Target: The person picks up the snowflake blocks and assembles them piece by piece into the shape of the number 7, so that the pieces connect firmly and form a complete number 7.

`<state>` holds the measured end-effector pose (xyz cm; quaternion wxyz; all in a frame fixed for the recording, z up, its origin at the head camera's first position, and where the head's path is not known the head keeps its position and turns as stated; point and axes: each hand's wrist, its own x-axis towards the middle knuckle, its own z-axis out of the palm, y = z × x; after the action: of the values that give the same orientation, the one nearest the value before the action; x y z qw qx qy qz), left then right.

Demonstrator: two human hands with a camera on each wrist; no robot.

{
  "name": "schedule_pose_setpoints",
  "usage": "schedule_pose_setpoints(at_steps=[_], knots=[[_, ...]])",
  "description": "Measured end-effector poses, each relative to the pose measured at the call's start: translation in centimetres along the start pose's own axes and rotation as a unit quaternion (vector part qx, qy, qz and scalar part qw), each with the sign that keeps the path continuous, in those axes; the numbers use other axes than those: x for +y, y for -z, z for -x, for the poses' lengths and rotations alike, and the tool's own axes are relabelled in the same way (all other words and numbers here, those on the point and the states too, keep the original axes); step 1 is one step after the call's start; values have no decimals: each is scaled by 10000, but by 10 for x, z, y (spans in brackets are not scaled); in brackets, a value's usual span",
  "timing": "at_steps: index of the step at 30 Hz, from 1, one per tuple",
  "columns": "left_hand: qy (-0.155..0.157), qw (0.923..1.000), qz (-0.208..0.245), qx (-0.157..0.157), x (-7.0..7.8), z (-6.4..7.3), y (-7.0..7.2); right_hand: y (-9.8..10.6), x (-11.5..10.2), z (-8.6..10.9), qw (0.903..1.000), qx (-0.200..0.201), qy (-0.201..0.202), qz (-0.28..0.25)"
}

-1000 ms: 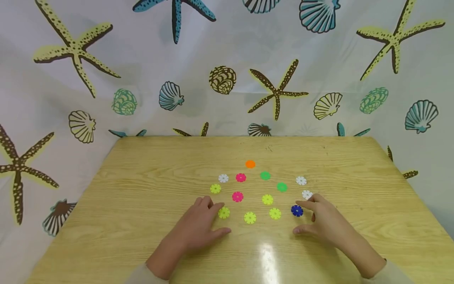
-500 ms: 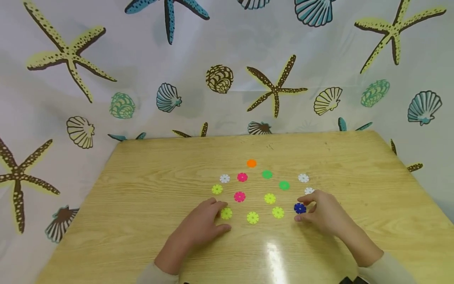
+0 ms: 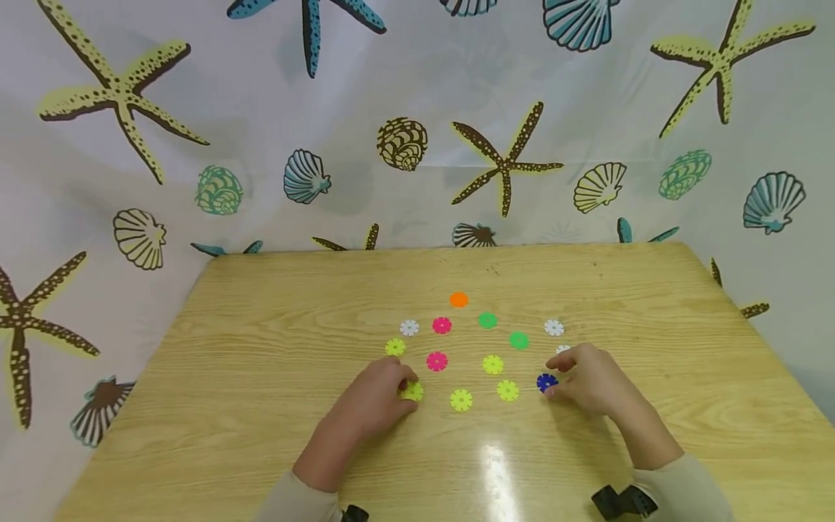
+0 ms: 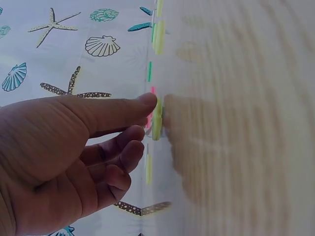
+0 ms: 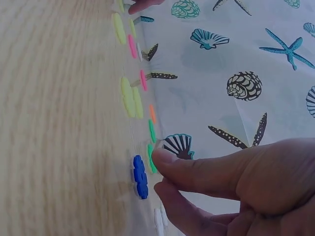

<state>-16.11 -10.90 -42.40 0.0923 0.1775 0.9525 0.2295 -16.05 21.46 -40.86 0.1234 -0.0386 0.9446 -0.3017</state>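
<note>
My left hand has its thumb and forefinger at opposite edges of a yellow notched plastic disc, which lies on the wooden table. In the left wrist view the thumb tip meets this yellow disc, and the other fingers are curled below. Over to the right, my right hand hovers by a dark blue notched disc. Its thumb overlaps the near edge of that disc in the head view. The right wrist view shows the blue disc flat on the wood, with the thumb and forefinger bent just above it.
Between the hands lie several more discs: yellow, pink, green and white. An orange disc is farthest back on the wooden table. A shell-and-starfish curtain hangs behind the table.
The left thumb and forefinger have drawn together round the yellow disc. The right thumb and forefinger have also come closer together, at the blue disc. The other discs stay in place.
</note>
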Motion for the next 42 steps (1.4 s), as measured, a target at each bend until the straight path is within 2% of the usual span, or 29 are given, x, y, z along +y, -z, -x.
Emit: schedule_pose_setpoints(at_steps=[4,12,19,24,31,42], knots=[[38,9999,61,-113,0,-1,0,-2,2,-2,9999,-65,-92,-24],[156,9985,360,-377,-4,-3,5,-10,3,-4,10000,14,-4,13],[581,9934,797,-578,-12,-1,7,-12,2,-4,10000,54,-37,16],[846,9918,816,-502,-12,-2,6,-9,1,-2,9999,86,-95,55],[991,9917,707,-426,-9,-7,6,-6,0,-1,9997,98,-228,14],[732,9917,994,-360,-8,-10,7,-7,-2,-4,9996,117,-248,-58]])
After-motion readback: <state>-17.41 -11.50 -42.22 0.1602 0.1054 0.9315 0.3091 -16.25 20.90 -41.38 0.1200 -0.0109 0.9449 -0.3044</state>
